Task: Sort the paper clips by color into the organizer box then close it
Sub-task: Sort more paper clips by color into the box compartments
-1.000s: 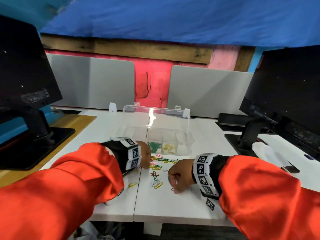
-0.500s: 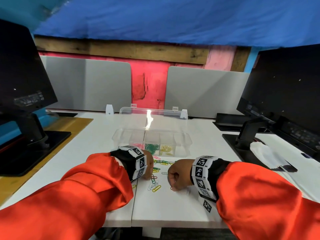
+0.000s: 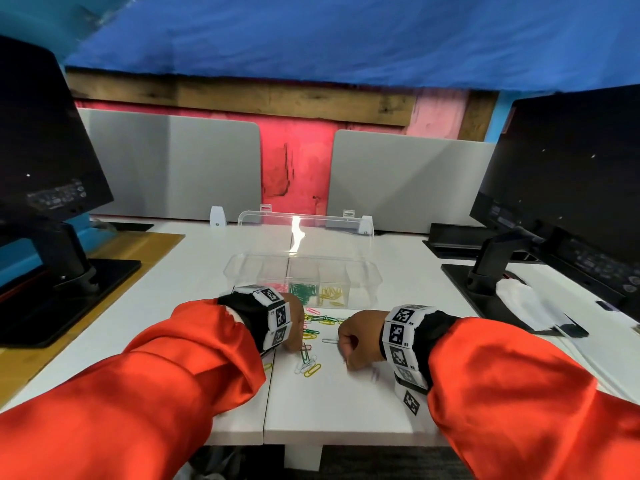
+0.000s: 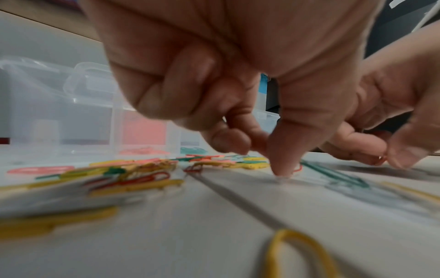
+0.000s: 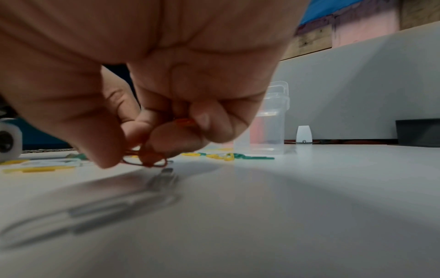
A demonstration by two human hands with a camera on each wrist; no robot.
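The clear organizer box (image 3: pixel 367 282) stands open on the white desk, its lid (image 3: pixel 304 225) tipped back. Its compartments hold pink clips (image 3: pixel 275 285), green clips (image 3: pixel 304 292) and yellow clips (image 3: pixel 330 293). Loose mixed clips (image 3: pixel 313 329) lie in front of it. My left hand (image 3: pixel 294 336) is curled, and its thumb (image 4: pixel 282 165) and forefinger meet on a red clip (image 4: pixel 298 168) that lies on the desk. My right hand (image 3: pixel 355 342) pinches red clips (image 5: pixel 145 160) just above the desk, with another (image 5: pixel 184 121) tucked between its fingers.
Two dark monitors on black stands (image 3: pixel 62 268) (image 3: pixel 491 268) flank the work area. Grey divider panels (image 3: pixel 173 168) close off the back. A white cloth (image 3: pixel 519 303) lies at the right. A silver clip (image 5: pixel 95 206) lies under my right wrist, and a seam (image 3: pixel 273 375) splits the desk.
My left hand has slid toward me along the pile of clips, down to the nearer ones. The right hand has stayed in place, still curled over its red clips.
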